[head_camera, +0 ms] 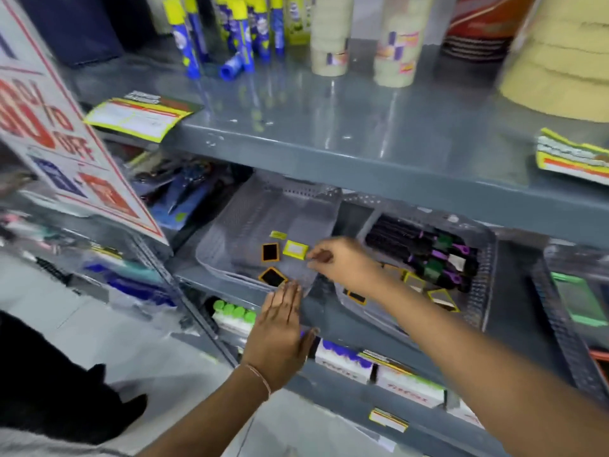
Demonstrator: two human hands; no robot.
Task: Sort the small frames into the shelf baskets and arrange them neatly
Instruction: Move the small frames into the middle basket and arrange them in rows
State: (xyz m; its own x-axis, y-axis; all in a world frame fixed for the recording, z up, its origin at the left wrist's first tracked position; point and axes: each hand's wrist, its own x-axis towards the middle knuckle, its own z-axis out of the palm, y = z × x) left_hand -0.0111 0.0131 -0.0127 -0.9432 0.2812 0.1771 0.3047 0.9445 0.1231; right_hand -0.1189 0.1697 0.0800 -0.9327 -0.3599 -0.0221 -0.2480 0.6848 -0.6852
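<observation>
A grey mesh basket (pixel 230 225) on the middle shelf holds several small frames: an orange-edged black frame (pixel 270 252), another orange-edged one (pixel 273 277) at the front rim, a yellow frame (pixel 295 249) and a small yellow piece (pixel 277 234). My right hand (pixel 339 262) reaches over the basket's right side, its fingertips pinched just right of the yellow frame; whether they touch it is unclear. My left hand (pixel 280 331) is flat with fingers together, its tips at the basket's front rim. More yellow-edged frames (pixel 441 298) lie in the neighbouring basket (pixel 484 291).
Dark markers with purple and green caps (pixel 428 252) fill the neighbouring basket. The grey upper shelf (pixel 362 150) overhangs it, carrying glue sticks (pixel 237 31) and tape rolls (pixel 395 41). A sale sign (pixel 66 143) hangs at left. Boxed items (pixel 342 357) sit on the shelf below.
</observation>
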